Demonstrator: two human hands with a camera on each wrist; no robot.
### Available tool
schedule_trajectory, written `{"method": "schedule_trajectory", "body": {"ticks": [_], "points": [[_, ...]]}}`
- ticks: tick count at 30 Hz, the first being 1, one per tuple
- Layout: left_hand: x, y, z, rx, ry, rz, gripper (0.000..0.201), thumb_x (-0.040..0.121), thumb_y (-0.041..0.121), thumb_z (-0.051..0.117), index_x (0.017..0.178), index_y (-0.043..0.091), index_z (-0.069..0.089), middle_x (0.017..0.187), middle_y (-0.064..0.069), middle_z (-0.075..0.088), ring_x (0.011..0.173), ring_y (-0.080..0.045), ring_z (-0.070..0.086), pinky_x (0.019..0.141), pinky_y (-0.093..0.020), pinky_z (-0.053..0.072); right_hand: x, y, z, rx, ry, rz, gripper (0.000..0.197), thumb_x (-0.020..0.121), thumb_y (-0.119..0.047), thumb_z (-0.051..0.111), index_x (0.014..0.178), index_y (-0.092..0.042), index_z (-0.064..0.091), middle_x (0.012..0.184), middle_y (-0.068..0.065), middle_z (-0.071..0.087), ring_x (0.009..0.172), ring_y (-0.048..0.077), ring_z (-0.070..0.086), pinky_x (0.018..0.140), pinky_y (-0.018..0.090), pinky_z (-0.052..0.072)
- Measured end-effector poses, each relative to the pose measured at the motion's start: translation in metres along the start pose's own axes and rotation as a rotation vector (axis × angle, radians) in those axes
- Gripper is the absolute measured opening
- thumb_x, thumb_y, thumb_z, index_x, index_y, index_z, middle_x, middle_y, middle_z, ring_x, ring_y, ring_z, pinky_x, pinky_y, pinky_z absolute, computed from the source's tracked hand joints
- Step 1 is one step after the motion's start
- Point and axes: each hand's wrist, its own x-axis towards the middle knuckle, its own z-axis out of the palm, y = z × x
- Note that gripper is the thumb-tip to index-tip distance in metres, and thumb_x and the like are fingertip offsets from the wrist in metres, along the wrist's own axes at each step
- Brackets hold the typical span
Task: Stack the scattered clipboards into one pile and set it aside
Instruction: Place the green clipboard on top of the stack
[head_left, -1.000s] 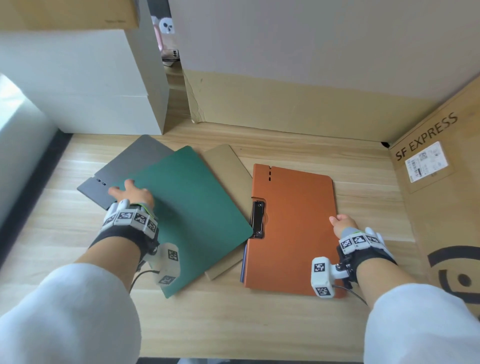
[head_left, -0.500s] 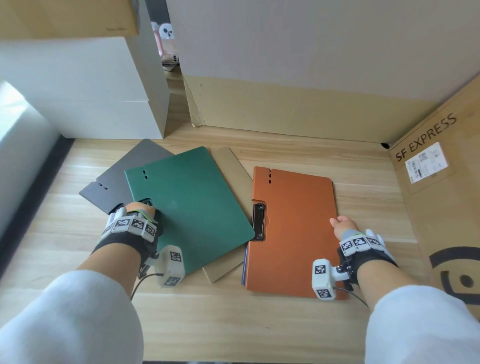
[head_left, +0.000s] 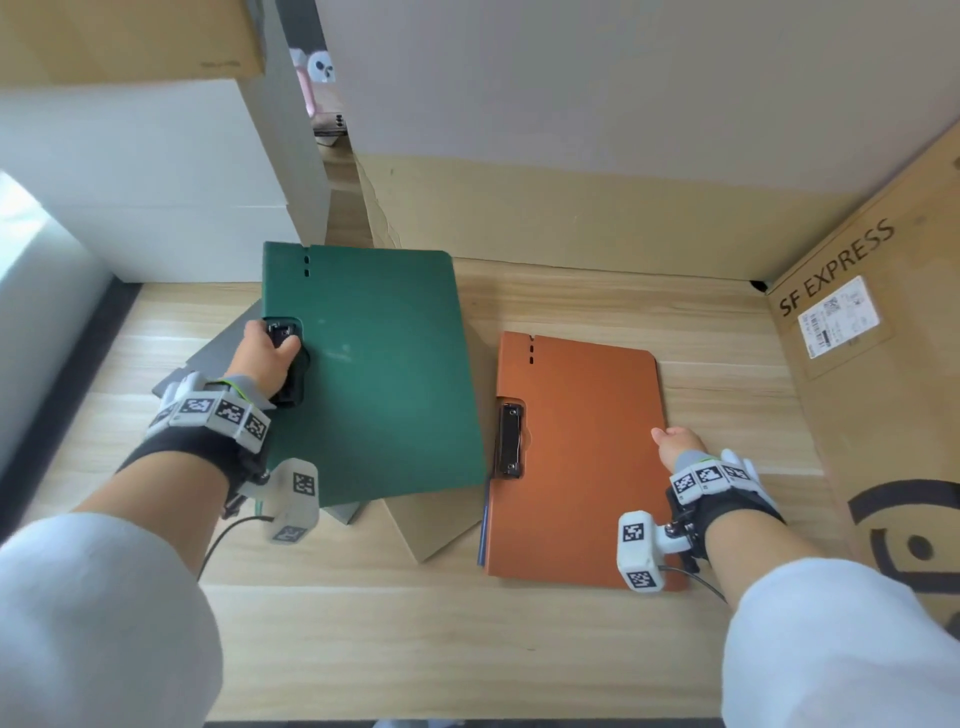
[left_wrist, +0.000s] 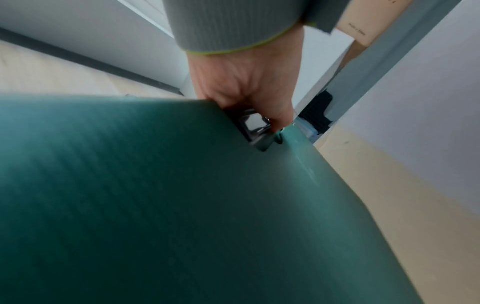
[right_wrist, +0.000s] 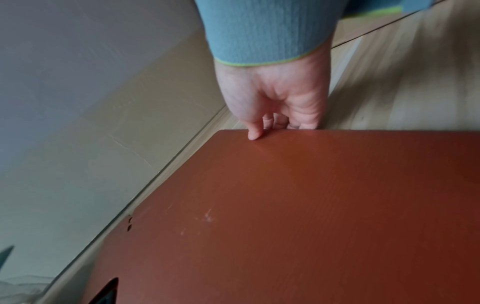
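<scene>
A dark green clipboard is lifted off the wooden table at the left, and my left hand grips it at its black clip on the left edge. The same green clipboard fills the left wrist view, my left hand pinching its clip. Under it lie a grey clipboard and a tan clipboard, mostly hidden. An orange clipboard lies flat at the right; my right hand holds its right edge, thumb on top. In the right wrist view the hand has its fingers curled under the orange clipboard.
A white box stands at the back left, a large cardboard box along the back, and an SF Express carton on the right. A blue board edge shows under the orange clipboard. Bare table lies in front.
My left hand slid to the green clipboard's clip, gripped it, and lifted and turned the board away from me. The right hand stayed on the orange clipboard's edge.
</scene>
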Motion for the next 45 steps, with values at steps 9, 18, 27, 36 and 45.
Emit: {"method": "schedule_trajectory", "body": {"ticks": [9,18,27,36,45], "points": [[-0.056,0.043,0.089,0.108,-0.267,0.118,0.038,0.097,0.021,0.045,0.125,-0.005,0.038,0.125,-0.029,0.055,0.113,-0.039,0.057,0.090,-0.040,0.045,-0.001,0.007,-0.004,0.068,-0.046,-0.053,0.049,0.098,-0.033,0.036,0.132,-0.001,0.049,0.129,0.020,0.057,0.106,0.031,0.056,0.090,0.034,0.040],[-0.105,0.063,0.182,0.139,-0.354,0.110,0.037,0.097,0.016,0.043,0.126,-0.006,0.038,0.133,-0.028,0.047,0.119,-0.041,0.052,0.096,-0.042,0.042,0.003,0.018,-0.009,0.199,-0.098,-0.039,0.048,0.093,-0.036,0.047,0.135,-0.015,0.050,0.097,0.008,0.058,0.093,0.024,0.049,0.085,0.032,0.038],[-0.122,0.067,0.219,0.221,-0.288,-0.064,0.042,0.096,0.016,0.036,0.134,-0.003,0.039,0.135,-0.020,0.035,0.118,-0.039,0.050,0.106,-0.043,0.037,0.007,0.018,-0.006,0.155,-0.105,-0.088,0.051,0.092,-0.031,0.050,0.139,-0.013,0.045,0.136,0.010,0.055,0.108,0.028,0.057,0.091,0.031,0.043],[-0.123,0.076,0.230,0.311,-0.272,-0.101,0.040,0.096,0.013,0.034,0.134,0.001,0.041,0.136,-0.017,0.037,0.125,-0.036,0.041,0.109,-0.042,0.030,0.012,0.023,-0.010,0.202,-0.118,-0.115,0.053,0.091,-0.030,0.050,0.141,-0.013,0.042,0.110,0.002,0.054,0.077,0.017,0.054,0.086,0.030,0.044],[-0.124,0.072,0.229,0.279,-0.266,-0.076,0.044,0.096,0.021,0.035,0.135,0.003,0.040,0.139,-0.017,0.036,0.125,-0.036,0.037,0.106,-0.043,0.031,0.008,0.017,-0.007,0.263,-0.071,-0.129,0.048,0.096,-0.024,0.044,0.141,-0.011,0.041,0.148,0.006,0.043,0.136,0.027,0.041,0.112,0.033,0.031]]}}
